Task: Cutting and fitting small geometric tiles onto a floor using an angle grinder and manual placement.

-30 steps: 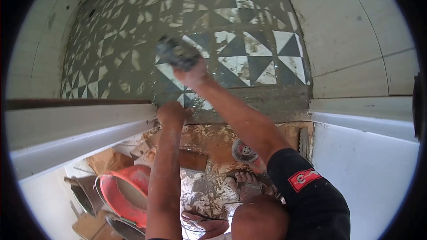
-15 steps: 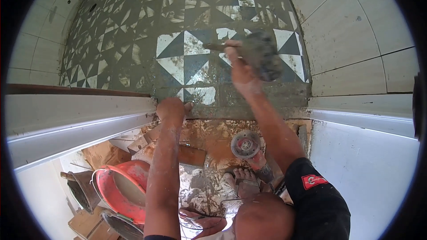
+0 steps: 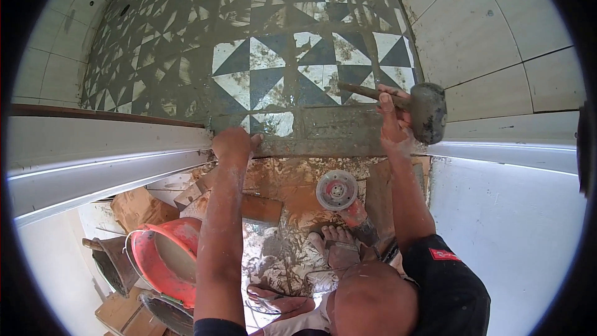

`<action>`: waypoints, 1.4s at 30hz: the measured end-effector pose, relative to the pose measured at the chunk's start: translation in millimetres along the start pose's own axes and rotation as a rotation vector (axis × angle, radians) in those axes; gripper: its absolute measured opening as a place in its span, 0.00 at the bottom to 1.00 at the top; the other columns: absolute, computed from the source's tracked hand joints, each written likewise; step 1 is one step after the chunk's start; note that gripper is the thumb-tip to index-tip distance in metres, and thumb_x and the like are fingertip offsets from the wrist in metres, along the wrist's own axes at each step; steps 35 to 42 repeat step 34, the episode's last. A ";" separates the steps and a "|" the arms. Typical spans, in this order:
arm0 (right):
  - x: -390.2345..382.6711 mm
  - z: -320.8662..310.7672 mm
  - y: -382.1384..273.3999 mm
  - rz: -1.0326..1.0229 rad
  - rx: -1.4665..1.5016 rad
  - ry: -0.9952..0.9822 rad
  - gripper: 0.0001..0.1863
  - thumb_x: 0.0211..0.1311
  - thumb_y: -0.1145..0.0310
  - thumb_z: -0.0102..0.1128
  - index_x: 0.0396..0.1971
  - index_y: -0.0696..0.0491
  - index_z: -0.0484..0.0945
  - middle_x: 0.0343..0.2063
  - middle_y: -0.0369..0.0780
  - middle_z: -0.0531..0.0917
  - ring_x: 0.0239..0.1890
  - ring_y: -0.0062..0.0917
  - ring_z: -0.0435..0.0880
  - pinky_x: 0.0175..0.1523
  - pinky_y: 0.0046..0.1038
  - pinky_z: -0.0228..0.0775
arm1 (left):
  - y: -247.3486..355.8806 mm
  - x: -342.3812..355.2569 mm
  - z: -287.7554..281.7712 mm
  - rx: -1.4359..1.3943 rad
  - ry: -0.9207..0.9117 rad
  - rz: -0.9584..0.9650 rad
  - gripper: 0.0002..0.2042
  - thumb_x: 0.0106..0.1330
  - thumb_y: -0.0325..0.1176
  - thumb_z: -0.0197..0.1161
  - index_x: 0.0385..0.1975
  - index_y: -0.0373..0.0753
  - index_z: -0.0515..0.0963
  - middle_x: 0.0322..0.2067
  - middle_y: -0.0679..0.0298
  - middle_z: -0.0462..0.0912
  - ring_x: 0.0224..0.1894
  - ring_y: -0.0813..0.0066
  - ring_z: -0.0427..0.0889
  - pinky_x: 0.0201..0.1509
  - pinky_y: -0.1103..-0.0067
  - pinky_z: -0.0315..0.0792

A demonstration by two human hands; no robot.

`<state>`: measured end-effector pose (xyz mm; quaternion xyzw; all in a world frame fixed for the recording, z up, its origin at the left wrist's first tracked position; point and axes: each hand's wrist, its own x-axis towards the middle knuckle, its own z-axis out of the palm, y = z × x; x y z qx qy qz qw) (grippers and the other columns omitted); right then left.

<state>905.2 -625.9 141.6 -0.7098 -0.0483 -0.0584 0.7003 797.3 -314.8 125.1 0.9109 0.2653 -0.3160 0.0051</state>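
Note:
My right hand (image 3: 395,118) grips the wooden handle of a rubber mallet (image 3: 429,114). The dark, mortar-smeared head hangs by the right door jamb, and the handle's end points left over the floor. My left hand (image 3: 233,146) is curled and pressed down at the floor's near edge, by the left jamb, thumb toward the right. Whatever its fingers hold, if anything, is hidden beneath them. Close beside it lies a wet tile piece (image 3: 273,124) with white and dark shapes. Beyond both hands spread patterned floor tiles (image 3: 266,78), smeared with grey cement.
An angle grinder (image 3: 339,191) lies on the dirty floor between my arms, near my foot. At lower left stand a red bucket (image 3: 149,255) of murky liquid and a dark bucket (image 3: 112,267). White door jambs (image 3: 106,155) flank the opening. Cut tile pieces (image 3: 261,209) lie nearby.
My right hand has swung the mallet right and nearer, from over the tiles to the right jamb. My left hand has stayed at the near edge of the floor.

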 end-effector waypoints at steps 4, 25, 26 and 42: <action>3.8 6.3 20.5 0.025 -0.110 -0.030 0.12 0.73 0.64 0.62 0.50 0.55 0.80 0.42 0.36 0.84 0.44 0.19 0.81 0.51 0.24 0.72 | -0.7 1.4 2.1 -0.014 -0.007 -0.008 0.34 0.63 0.70 0.58 0.39 0.39 0.88 0.42 0.51 0.89 0.47 0.55 0.88 0.46 0.66 0.82; -0.7 -16.4 28.0 0.007 -0.136 0.062 0.11 0.71 0.66 0.63 0.47 0.55 0.82 0.40 0.35 0.85 0.40 0.19 0.80 0.48 0.25 0.72 | 1.4 0.9 1.3 0.020 0.008 -0.025 0.31 0.63 0.67 0.61 0.39 0.40 0.88 0.41 0.54 0.89 0.45 0.57 0.89 0.44 0.68 0.83; -0.5 -17.8 28.9 0.003 -0.144 0.073 0.11 0.71 0.66 0.63 0.47 0.55 0.82 0.40 0.35 0.85 0.40 0.19 0.80 0.48 0.25 0.72 | 3.5 -0.2 -0.7 0.025 0.003 -0.025 0.31 0.63 0.67 0.61 0.39 0.40 0.88 0.41 0.54 0.89 0.45 0.57 0.89 0.44 0.68 0.83; -6.3 -20.2 16.8 -0.053 -0.140 0.097 0.12 0.73 0.66 0.61 0.50 0.54 0.82 0.44 0.40 0.86 0.45 0.23 0.82 0.53 0.28 0.73 | 4.8 -2.7 -5.8 0.031 0.003 -0.065 0.32 0.62 0.68 0.61 0.42 0.40 0.88 0.45 0.52 0.88 0.50 0.56 0.88 0.50 0.67 0.81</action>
